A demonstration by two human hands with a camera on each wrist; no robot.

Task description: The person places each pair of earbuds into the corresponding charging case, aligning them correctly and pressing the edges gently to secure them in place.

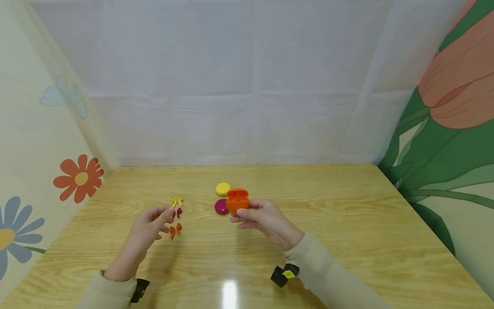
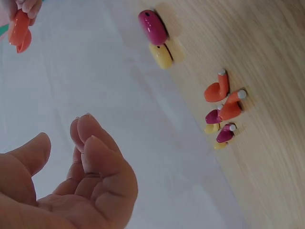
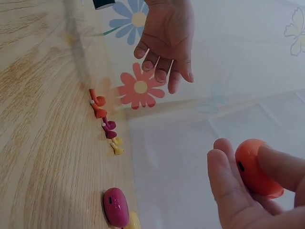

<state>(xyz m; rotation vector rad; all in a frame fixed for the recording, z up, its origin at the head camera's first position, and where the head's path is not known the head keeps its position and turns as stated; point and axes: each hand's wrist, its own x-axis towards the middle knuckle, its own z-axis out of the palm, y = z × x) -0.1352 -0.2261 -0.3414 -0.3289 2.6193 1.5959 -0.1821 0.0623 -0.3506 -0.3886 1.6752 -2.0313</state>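
My right hand (image 1: 272, 221) holds an orange earbud case (image 1: 237, 206) above the table, pinched between thumb and fingers. The case's lid is up in the head view; in the right wrist view its rounded back with a dark port faces the camera. My left hand (image 1: 143, 231) hovers over the left part of the table, fingers loosely bent and holding nothing, as the left wrist view (image 2: 95, 186) shows. Near it lie a pair of orange earbuds (image 1: 179, 229), a magenta pair (image 1: 179, 212) partly behind the fingertips in the head view, and a yellow pair (image 1: 180, 200).
A magenta case (image 1: 221, 207), lid down, lies partly behind the orange case in the head view. Just beyond it sits a closed yellow case (image 1: 222, 189). The wooden table (image 1: 332, 193) meets a white cloth backdrop (image 1: 247, 86), with flower-printed panels at both sides.
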